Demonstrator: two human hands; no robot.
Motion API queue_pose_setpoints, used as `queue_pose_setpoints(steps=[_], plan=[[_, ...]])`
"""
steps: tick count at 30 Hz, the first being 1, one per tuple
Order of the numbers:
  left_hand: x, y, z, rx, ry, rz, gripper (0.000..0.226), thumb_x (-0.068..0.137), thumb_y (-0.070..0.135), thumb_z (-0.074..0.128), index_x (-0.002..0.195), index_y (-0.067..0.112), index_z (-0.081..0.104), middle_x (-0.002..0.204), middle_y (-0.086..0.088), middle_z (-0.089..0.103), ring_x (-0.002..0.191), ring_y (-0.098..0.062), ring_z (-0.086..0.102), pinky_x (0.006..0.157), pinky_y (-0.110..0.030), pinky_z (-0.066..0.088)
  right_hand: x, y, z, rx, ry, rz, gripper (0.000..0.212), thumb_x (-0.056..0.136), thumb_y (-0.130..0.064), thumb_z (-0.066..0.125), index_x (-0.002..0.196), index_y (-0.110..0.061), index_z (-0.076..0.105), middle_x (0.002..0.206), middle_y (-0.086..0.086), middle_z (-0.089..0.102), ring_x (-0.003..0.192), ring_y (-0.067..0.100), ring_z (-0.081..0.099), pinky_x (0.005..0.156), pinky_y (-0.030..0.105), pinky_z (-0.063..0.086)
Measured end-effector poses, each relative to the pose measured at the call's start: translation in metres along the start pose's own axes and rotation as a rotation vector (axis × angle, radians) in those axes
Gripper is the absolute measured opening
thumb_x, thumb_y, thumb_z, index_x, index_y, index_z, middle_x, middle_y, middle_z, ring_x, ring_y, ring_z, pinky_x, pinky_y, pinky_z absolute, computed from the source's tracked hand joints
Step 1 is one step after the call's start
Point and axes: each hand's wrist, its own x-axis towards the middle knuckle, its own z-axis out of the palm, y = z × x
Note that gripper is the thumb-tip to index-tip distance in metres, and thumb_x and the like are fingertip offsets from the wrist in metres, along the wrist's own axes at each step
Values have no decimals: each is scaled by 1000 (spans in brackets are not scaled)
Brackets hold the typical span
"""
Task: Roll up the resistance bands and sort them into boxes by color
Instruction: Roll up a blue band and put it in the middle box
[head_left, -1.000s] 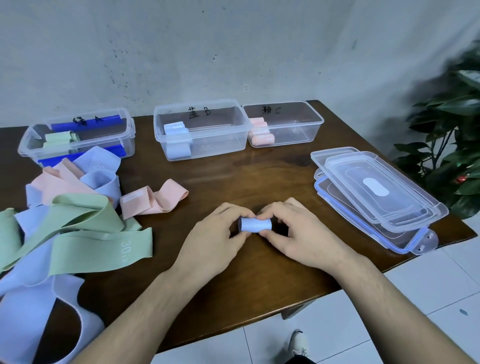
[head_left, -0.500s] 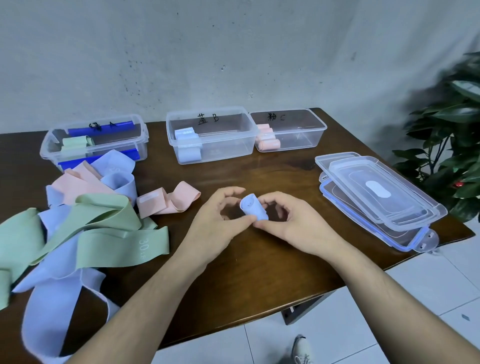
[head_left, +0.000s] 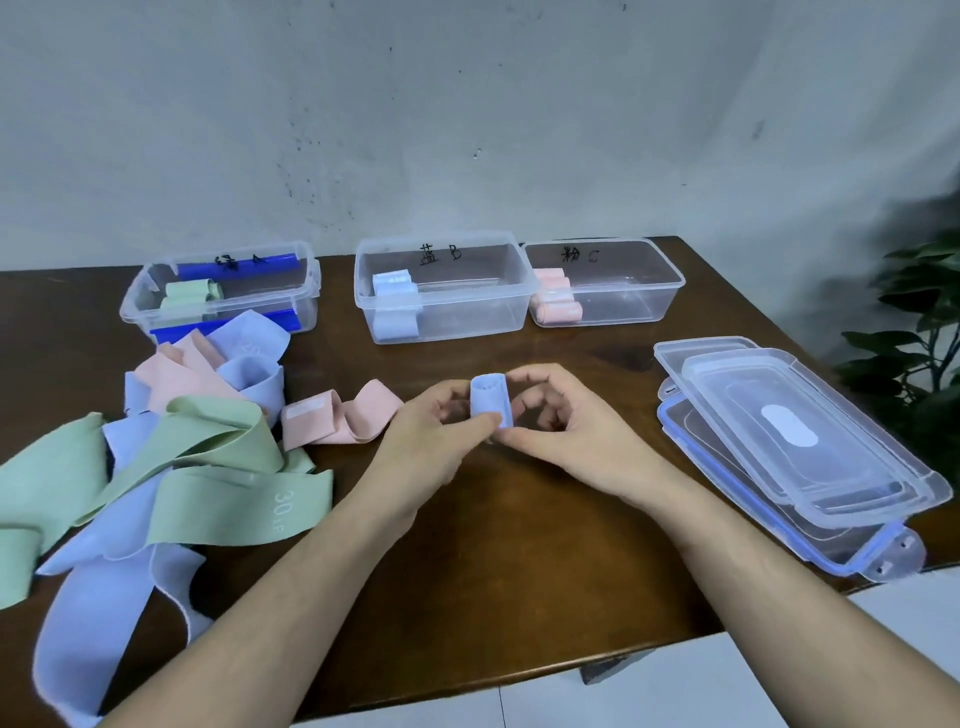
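The rolled light-blue band (head_left: 491, 408) stands nearly upright, its spiral end visible, pinched between left hand (head_left: 434, 447) and right hand (head_left: 563, 439); its lower end is hidden behind both thumbs.

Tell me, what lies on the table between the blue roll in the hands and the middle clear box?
Nothing: in the head view only bare brown table separates the blue roll from the middle clear box.

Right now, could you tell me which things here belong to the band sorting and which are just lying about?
Job: rolled blue band held by left hand and right hand; loose bands pile; green box, blue box, pink box.

Lying about: stacked lids; plant.
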Motion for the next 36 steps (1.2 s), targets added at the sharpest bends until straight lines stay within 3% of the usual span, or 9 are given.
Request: queue_pose_setpoints(steps=[2, 5, 10, 14, 22, 25, 28, 32, 36], plan=[[6, 8, 1, 17, 41, 2, 27, 91, 28, 69, 110, 39, 53, 120, 3, 64, 99, -30, 59, 85, -33, 53, 11, 1, -11, -21, -54, -25, 56, 86, -38, 75, 134, -41, 46, 103, -15, 66, 80, -3, 55, 73, 15, 47], [16, 19, 2, 96, 79, 19, 32, 92, 25, 67, 119, 34, 55, 115, 10, 58, 94, -12, 56, 77, -25, 48, 29, 0, -29, -44, -62, -49, 54, 89, -42, 70, 136, -45, 44, 106, -19, 61, 82, -1, 55, 74, 14, 46], [31, 36, 3, 266, 84, 57, 31, 88, 28, 69, 118, 29, 64, 104, 7, 67, 79, -7, 59, 55, -11, 42, 58, -8, -55, -56, -141, -145, 44, 90, -41, 69, 131, -47, 53, 112, -24, 60, 77, 2, 51, 72, 11, 46], [46, 53, -5, 345, 46, 60, 31, 83, 31, 75, 113, 32, 68, 99, 8, 70, 85, -7, 64, 67, -18, 49, 85, -13, -68, -93, -208, -193, 25, 89, -28, 72, 112, -37, 69, 93, -25, 64, 67, 3, 46, 66, 11, 41], [87, 86, -47, 559, 108, 195, 33, 73, 42, 83, 99, 32, 65, 98, 7, 66, 86, -7, 61, 68, -18, 44, 141, -32, -75, -257, -209, -259, 25, 82, -35, 76, 106, -39, 68, 98, -24, 66, 71, 13, 48, 68, 24, 42], [107, 92, -62, 630, 110, 265, 35, 72, 43, 83, 98, 30, 65, 92, 9, 64, 82, -3, 58, 65, -13, 41, 161, -49, -68, -376, -189, -292, 25, 84, -32, 75, 108, -34, 67, 93, -27, 61, 74, 0, 53, 63, 12, 38], [128, 96, -76, 619, 120, 324, 38, 72, 41, 85, 100, 23, 66, 90, 7, 67, 91, -11, 63, 76, -26, 50, 184, -64, -62, -481, -167, -285, 29, 85, -30, 75, 114, -27, 69, 97, -24, 59, 77, -21, 48, 66, 2, 33], [153, 94, -99, 539, 69, 297, 33, 75, 39, 83, 100, 25, 67, 82, 11, 68, 81, -16, 65, 65, -31, 54, 213, -74, -51, -575, -167, -225, 25, 85, -30, 74, 109, -28, 69, 101, -17, 64, 83, -3, 53, 67, 2, 36], [182, 95, -124, 571, 60, 288, 18, 92, 41, 62, 102, 26, 65, 91, 14, 71, 85, -17, 64, 73, -31, 50, 246, -66, -38, -688, -179, -160, 17, 83, -27, 74, 95, -28, 62, 92, -11, 62, 81, 8, 56, 67, 13, 42]])
